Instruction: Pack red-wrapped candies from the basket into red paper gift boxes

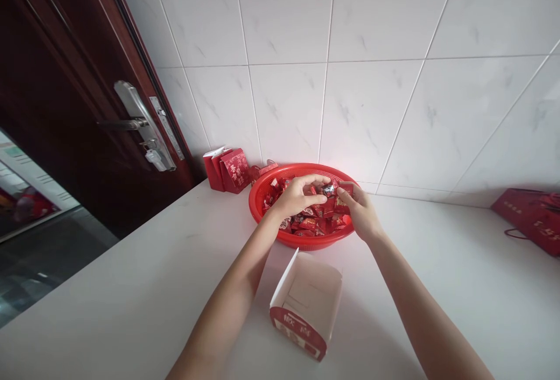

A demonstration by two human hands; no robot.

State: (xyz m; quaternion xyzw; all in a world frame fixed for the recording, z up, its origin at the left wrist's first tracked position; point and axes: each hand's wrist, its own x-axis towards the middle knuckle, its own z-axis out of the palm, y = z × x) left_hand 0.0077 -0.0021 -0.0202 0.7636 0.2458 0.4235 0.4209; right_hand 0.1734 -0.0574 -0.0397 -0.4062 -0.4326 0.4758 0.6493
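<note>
Subject's limbs: left hand (300,196) and right hand (359,211), both ungloved, with slender fingers and narrow wrists. Left forearm (231,292) and right forearm (420,304) uncovered along their full visible length; outline slim and smooth, broadening gradually from wrist toward the near edge of view. Surface evenly toned, softly shaded. Fingernail detail too small to record.

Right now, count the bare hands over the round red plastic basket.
2: the left hand above the middle of the basket, the right hand over its right rim.
</note>
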